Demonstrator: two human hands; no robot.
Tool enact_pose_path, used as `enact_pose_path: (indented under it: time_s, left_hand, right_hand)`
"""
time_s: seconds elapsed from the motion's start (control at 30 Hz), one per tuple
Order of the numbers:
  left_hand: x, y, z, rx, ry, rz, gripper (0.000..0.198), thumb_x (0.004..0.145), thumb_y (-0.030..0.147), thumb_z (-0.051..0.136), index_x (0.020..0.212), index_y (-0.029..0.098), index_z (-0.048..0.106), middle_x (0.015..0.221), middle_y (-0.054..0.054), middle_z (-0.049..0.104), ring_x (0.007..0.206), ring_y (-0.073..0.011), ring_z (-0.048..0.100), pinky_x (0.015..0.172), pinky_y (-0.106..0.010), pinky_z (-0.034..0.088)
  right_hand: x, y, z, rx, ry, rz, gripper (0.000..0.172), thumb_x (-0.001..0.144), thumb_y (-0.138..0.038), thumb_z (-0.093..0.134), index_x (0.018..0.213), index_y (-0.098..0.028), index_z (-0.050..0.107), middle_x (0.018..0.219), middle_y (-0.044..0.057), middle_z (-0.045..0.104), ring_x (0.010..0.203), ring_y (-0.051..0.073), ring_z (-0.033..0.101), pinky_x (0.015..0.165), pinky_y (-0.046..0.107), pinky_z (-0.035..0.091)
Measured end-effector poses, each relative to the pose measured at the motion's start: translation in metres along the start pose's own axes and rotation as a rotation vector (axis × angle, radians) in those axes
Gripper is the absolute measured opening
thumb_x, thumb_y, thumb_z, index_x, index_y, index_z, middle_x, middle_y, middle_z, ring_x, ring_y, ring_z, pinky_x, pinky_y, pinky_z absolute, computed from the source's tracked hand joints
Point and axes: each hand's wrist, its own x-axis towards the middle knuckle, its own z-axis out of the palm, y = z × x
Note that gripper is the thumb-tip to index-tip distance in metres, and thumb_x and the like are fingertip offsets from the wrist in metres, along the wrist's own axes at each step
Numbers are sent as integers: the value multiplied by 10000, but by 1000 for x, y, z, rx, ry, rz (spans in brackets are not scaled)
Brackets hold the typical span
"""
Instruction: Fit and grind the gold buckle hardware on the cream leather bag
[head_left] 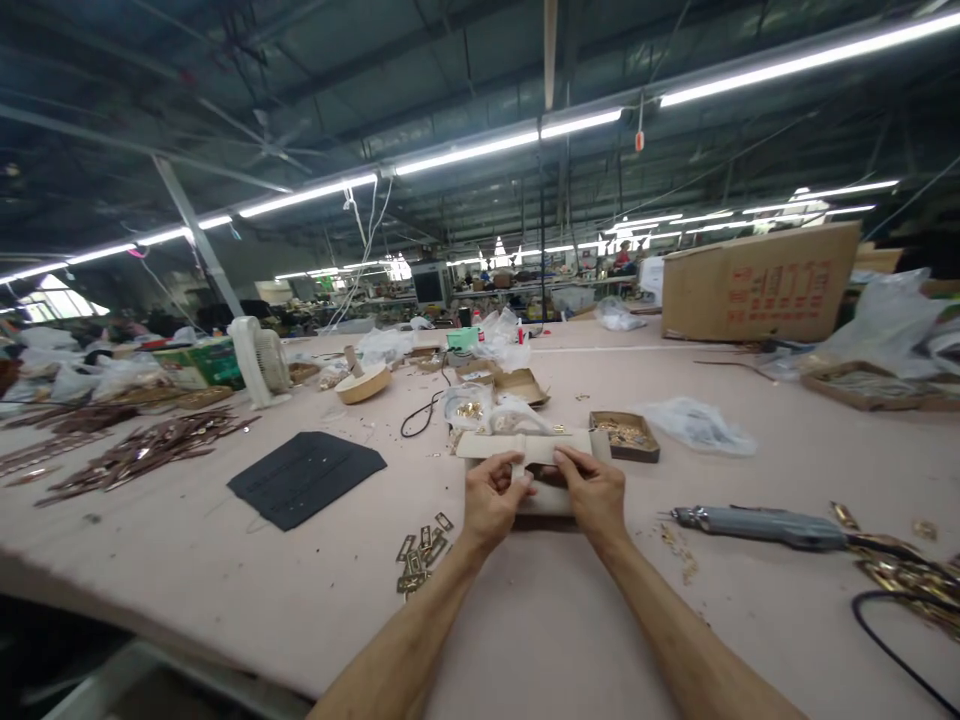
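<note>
In front of me both hands hold a beige, leather-like panel [544, 450] with a narrow upright strip near its middle. My left hand [489, 505] is closed, thumb and fingers pinching at that strip. My right hand [598, 492] grips the panel's right part between thumb and fingers. Part of the panel is hidden behind my fingers, and whether a small fitting is in them cannot be made out. Left of my left wrist lie several brass-coloured rectangular metal plates [421, 552]. A grey electric screwdriver [761, 525] rests to the right, its bit pointing left.
Small brass parts fill a shallow box [637, 455] and a plastic bag [469, 408] beyond the panel. A black sheet [306, 478], dark strips [150, 450] and a white fan [259, 362] stand leftward. Golden fittings [911, 575] lie right; a large carton [757, 285] stands behind.
</note>
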Motion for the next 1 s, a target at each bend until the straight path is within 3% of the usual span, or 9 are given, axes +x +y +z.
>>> enact_pose_path:
  time_s: [0.13,0.27,0.47,0.57,0.8,0.9,1.0]
  left_hand:
    - [3,-2,2,-163,-44,-72,566,683,296,886,1172,90,690,958,-143,786,797,-237,771,795,-335,616]
    - [1,3,3,-181,-61,-79,576,696,304,889,1189,84,686,967,-163,792,834,-277,781,791,-361,629]
    - [-4,6,10,-119,45,-3,299,704,325,885,853,117,729,876,-144,796,762,-285,781,689,-338,630]
    - [-2,10,6,-124,18,-20,267,683,311,897,778,125,731,860,-139,795,752,-282,778,681,-330,615]
    - [6,43,-30,-295,-375,-245,300,568,287,952,690,114,741,1037,-206,775,910,-327,768,784,-369,601]
    - [-2,60,-33,-262,-690,-357,357,501,385,977,625,136,754,961,-218,777,784,-342,770,738,-436,615]
    - [-13,70,-26,-181,-1064,-525,511,430,518,979,750,154,816,997,-240,769,854,-417,759,759,-512,616]
  right_hand:
    - [1,-3,-2,-19,-15,-6,455,795,-511,769,1057,-141,800,783,104,781,780,282,766,852,392,605]
    - [1,-5,-6,-40,-15,-8,501,800,-538,757,1078,-123,796,745,109,773,733,270,755,800,373,606]
    - [5,0,-7,4,-20,13,583,760,-580,777,1084,-96,789,709,113,762,646,245,738,722,347,608]
    - [6,2,-7,1,-17,-3,574,768,-575,772,1079,-93,787,700,112,759,622,238,731,689,339,606]
    - [7,-1,-9,10,2,23,511,782,-518,776,1065,-93,785,673,96,750,599,207,720,656,297,592]
    - [8,-2,-11,7,11,25,530,776,-521,778,1068,-79,782,660,100,745,598,205,714,649,297,588]
    - [8,-2,-12,25,0,32,563,758,-539,785,1065,-67,781,633,97,733,570,198,695,640,303,586]
